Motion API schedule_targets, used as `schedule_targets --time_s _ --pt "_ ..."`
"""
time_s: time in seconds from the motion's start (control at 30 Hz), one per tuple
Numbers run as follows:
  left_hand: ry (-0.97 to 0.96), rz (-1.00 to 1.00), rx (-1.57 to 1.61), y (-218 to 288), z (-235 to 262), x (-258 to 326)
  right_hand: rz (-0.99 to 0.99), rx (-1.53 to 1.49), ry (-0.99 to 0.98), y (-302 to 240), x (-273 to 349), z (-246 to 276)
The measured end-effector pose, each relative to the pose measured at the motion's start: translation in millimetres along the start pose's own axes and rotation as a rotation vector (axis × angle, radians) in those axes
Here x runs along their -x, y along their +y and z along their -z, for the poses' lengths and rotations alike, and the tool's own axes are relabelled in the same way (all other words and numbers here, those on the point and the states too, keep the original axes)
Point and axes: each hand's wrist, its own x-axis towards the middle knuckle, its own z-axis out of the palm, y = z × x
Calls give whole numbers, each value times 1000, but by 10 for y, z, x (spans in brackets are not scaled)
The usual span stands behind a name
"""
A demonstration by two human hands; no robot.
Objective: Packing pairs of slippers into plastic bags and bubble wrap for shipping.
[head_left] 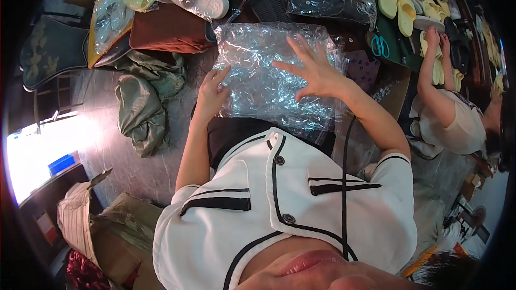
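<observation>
Bare hands [321,77] at crinkled clear plastic [255,59]

Floor: grey with pale veining, marble-look floor [113,174], glossy near the daylight
Light: glaring white from 1 bright opening [32,156] at far left, door or window unclear, its glow spilling across the floor
Chair: 1 dark upholstered chair [56,40] with a pale floral pattern, upper left
Table: dark green tabletop [393,28], upper right
Fan: 1 small fan [477,216], lower right
Wall: pale bluish wall [495,196], right edge
</observation>
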Motion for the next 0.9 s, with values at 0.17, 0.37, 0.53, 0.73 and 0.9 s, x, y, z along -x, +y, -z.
schedule_targets --time_s 0.17,0.37,0.53,0.73,0.9 --pt "4 103 141 -256 132 106 -325 -137 -302 298 267 -491" --pt "-58 107 -37 -294 411 73 -404 -34 -265 217 375 -546" --pt "193 -191 -258 787 580 -282 -426 17 -205 193 471 -591" --pt "14 -373 -655 659 -248 -827 -422 74 -229 25 460 -479" --pt "79 -330 -716 -204 -780 -943 -409 38 -138 62 677 -714"
